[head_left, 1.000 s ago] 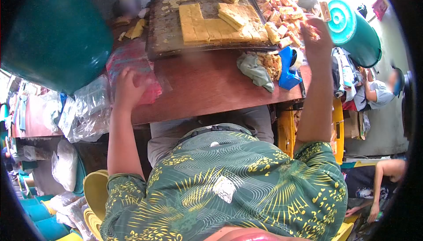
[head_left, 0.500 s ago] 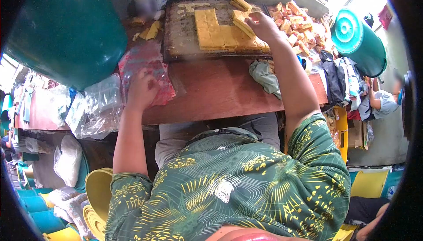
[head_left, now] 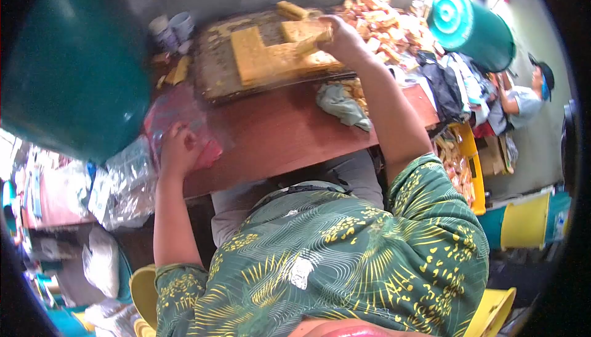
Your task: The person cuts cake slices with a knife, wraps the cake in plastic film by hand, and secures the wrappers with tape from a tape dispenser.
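My right hand [head_left: 346,41] grips a slice of yellow sponge cake [head_left: 313,44], tilted and raised over the cake on the dark baking tray [head_left: 212,60]. Beneath it lies an L-shaped block of cut cake [head_left: 252,57], with another cake piece [head_left: 295,30] close to the hand. A separate slice [head_left: 291,10] rests at the tray's far edge. My left hand [head_left: 180,147] is over the red printed plastic bags [head_left: 169,108] at the table's left. Its fingers are curled together; what they pinch, if anything, cannot be made out.
A heap of wrapped cake slices [head_left: 375,20] lies right of the tray. A grey-green cloth [head_left: 343,104] lies on the brown table [head_left: 271,124]. A large green drum [head_left: 74,72] stands left, cups [head_left: 181,26] behind. Another person [head_left: 523,100] is at far right beside a green bin [head_left: 477,29].
My right hand has lifted the slice and brought it leftward and nearer over the cake block. My left hand stays at the plastic bags. The whole view has shifted and tilted.
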Available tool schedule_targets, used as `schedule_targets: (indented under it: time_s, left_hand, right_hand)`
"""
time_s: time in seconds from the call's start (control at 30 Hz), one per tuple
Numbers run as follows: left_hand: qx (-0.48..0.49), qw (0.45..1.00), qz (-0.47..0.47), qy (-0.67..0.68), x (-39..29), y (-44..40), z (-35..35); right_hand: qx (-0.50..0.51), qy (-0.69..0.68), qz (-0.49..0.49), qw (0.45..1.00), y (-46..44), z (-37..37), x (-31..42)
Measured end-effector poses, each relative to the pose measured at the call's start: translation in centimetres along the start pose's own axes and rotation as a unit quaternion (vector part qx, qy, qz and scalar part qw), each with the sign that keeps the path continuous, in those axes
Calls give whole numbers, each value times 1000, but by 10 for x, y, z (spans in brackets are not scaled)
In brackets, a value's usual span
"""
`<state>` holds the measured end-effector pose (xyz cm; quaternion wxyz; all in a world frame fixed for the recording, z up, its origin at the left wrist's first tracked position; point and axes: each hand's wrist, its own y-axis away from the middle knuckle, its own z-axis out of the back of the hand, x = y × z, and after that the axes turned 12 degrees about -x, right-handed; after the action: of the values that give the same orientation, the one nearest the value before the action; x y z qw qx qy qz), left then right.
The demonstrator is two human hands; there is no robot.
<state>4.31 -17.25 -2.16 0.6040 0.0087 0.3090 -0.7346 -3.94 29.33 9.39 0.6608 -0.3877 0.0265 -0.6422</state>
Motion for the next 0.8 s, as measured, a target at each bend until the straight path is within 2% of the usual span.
schedule_targets:
  time_s: [0.03,0.17,0.23,0.27,0.3,0.37,0.4,0.5,0.57,0.6,0.63,0.67,0.73,0.77,0.8]
  left_hand:
    - [-1,999,-21,-36,-4,-1,-1]
    - [-8,998,16,68,12,-4,-13]
    - [23,996,-10,85,57,-9,-27]
    - [35,995,-19,89,73,-15,-32]
    - [19,979,67,190,74,-22,-31]
    - [-14,896,239,375,79,-32,-30]
    - [-61,745,323,580,55,-36,-22]
    - [-107,896,118,414,-75,-18,6]
    - [-59,926,51,370,-120,5,-19]
    - [-93,934,-73,337,-141,14,-38]
    - [-60,924,-116,360,-155,25,-57]
    - [36,924,-121,361,-177,33,-54]
    - [172,941,-152,248,-202,52,-68]
    - [236,944,-181,140,-217,56,-60]
    - [225,946,-178,149,-217,59,-61]
  right_hand:
    - [17,37,-31,999,3,-1,-11]
    - [93,85,-37,991,27,16,-12]
    - [33,43,-15,998,37,-6,-24]
    - [44,41,-4,998,39,-7,-28]
    - [55,38,11,998,39,-3,-27]
    - [48,22,-29,998,43,4,-28]
    - [41,-1,-65,997,47,16,-17]
    - [8,-104,-119,987,68,30,-18]
    - [3,-210,-148,966,89,31,-31]
    - [13,-276,-167,947,101,26,-41]
    - [27,-342,-185,921,112,23,-47]
    - [31,-360,-185,914,123,30,-43]
    - [47,-385,-193,901,142,47,-36]
    - [59,-390,-202,896,150,52,-36]
    - [65,-418,-216,880,157,55,-33]
